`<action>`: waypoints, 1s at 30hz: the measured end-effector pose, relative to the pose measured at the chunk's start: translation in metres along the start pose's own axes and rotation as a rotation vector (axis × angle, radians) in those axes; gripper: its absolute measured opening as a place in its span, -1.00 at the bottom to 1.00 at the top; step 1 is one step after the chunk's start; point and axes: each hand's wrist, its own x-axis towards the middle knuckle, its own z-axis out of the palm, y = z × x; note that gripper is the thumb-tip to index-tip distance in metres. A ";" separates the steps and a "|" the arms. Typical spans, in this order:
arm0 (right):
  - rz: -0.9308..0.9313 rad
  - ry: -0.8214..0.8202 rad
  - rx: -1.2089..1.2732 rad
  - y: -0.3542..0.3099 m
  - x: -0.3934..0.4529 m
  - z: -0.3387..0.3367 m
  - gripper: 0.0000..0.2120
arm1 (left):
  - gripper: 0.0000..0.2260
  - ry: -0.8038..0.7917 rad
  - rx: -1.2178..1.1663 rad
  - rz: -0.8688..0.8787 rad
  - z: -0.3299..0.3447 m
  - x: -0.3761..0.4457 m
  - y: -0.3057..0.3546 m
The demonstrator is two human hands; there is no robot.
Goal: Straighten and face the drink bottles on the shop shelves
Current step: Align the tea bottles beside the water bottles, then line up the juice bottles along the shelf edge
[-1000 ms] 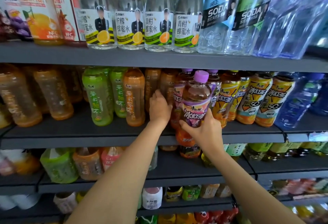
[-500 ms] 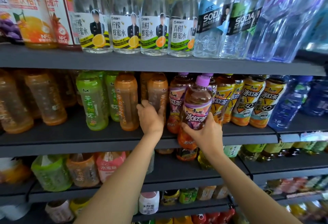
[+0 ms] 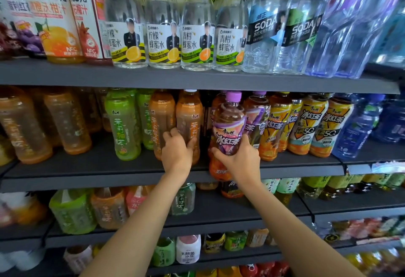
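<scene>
On the middle shelf (image 3: 92,167) my right hand (image 3: 237,159) grips a purple-capped iced tea bottle (image 3: 229,123) by its lower body, held upright at the shelf's front edge with its label facing me. My left hand (image 3: 176,150) is curled round the lower part of an orange tea bottle (image 3: 189,114) just to the left, which stands near the front. Another orange bottle (image 3: 161,112) stands beside it, and a dark gap separates the orange bottle from the purple-capped one.
Green tea bottles (image 3: 122,123) stand left of my hands, yellow-labelled iced tea bottles (image 3: 306,121) and blue water bottles (image 3: 359,127) to the right. The upper shelf holds honey water (image 3: 164,42), soda water (image 3: 265,33) and juice cartons (image 3: 52,20). More bottles fill the lower shelves.
My left hand has drawn the orange tea bottle forward and a little left. My right hand has kept its hold on the purple-capped bottle, turning its label more squarely to the front.
</scene>
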 end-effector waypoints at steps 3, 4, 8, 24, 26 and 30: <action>0.040 -0.035 -0.044 -0.003 0.009 0.006 -0.41 | -0.53 -0.016 0.005 0.005 -0.001 -0.001 -0.001; 0.069 -0.053 -0.059 -0.005 0.013 0.009 -0.40 | -0.53 -0.016 0.003 0.002 -0.001 -0.001 -0.001; 0.159 -0.106 -0.121 -0.010 0.032 0.019 -0.38 | -0.52 -0.014 0.014 -0.002 0.000 0.000 -0.001; 0.199 -0.089 -0.086 -0.013 0.015 0.028 -0.61 | -0.61 0.047 -0.288 0.163 0.009 -0.039 -0.005; 0.207 -0.080 -0.054 -0.011 0.006 0.022 -0.65 | -0.62 0.020 -0.261 0.189 0.009 -0.043 -0.006; 0.185 -0.117 -0.048 0.005 -0.004 -0.007 -0.76 | -0.63 -0.018 -0.235 0.224 0.007 -0.055 -0.012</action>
